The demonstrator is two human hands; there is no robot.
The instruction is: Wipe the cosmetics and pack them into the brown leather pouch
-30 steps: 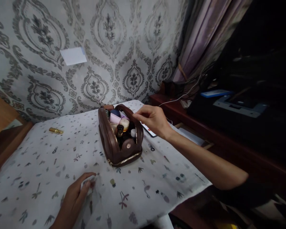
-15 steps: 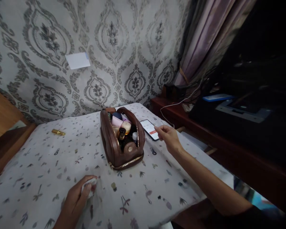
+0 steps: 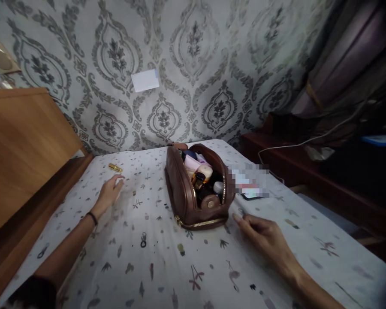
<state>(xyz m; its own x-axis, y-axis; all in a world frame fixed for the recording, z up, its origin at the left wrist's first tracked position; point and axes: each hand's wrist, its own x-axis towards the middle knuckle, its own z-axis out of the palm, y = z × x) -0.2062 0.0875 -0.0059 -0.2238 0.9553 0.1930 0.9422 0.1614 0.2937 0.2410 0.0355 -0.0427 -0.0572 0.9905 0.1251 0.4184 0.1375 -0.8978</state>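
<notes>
Boxy brown-leather bag [image 3: 179, 191]: unzipped
Left fingers [image 3: 112, 181]: parted near shiny gold cylinder [image 3: 115, 167]; hold unclear
Right fingers [image 3: 260, 223]: curled; hold unclear

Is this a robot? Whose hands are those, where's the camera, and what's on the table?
No robot here! These are one person's bare hands, and every picture comes from a camera worn on that person's head, looking forward and down. On the patterned white cloth stands an open brown bag with small bottles inside. A phone, partly blurred out, lies beside it. The left hand is near a small gold tube; something white may be in its fingers, but it's unclear. The right hand is by the bag, with nothing visibly held.
</notes>
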